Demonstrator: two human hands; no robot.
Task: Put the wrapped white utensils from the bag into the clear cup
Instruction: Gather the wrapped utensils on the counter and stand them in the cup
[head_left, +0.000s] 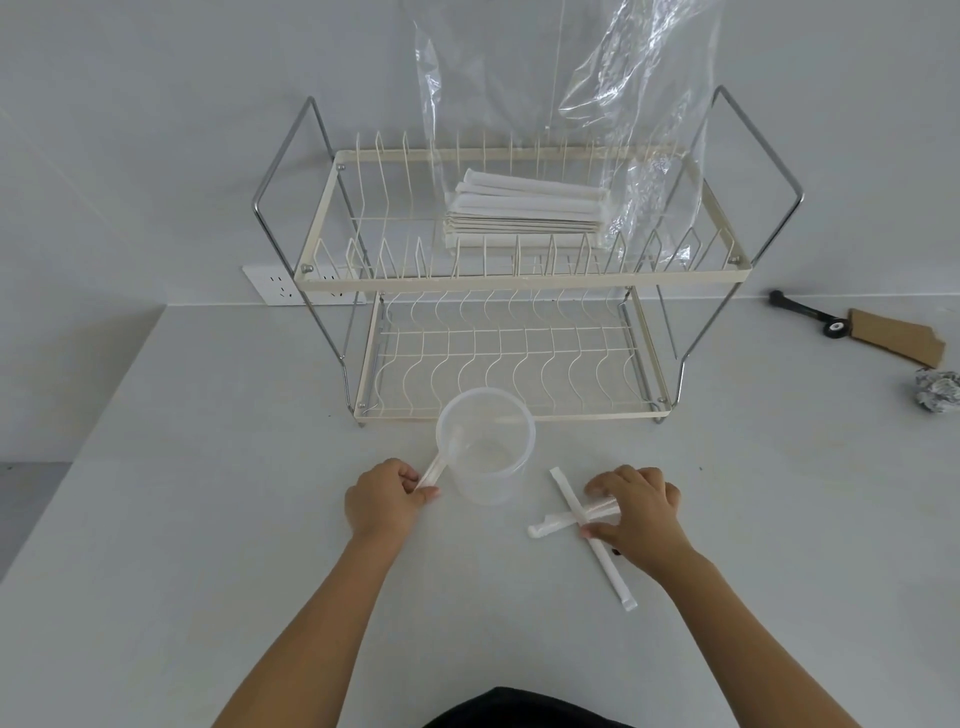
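Loading is the step I read here. Left of centre, my left hand (385, 496) pinches one wrapped utensil (435, 468) between thumb and fingers, its far end slanting up against the left wall of the clear cup (485, 445); I cannot tell whether the tip is over the rim or behind the wall. The cup stands upright at frame centre, just before the dish rack (519, 275). Right of it, my right hand (636, 512) presses down on two crossed wrapped utensils (574, 512) lying on the table (208, 519), fingers curled, thumb and forefinger closing on them. Upper centre, the bag (649, 104) sits on the rack's top shelf with a stack of utensils (524, 213) inside. Next I judge the left piece needs tipping in, then the crossed pair lifting.
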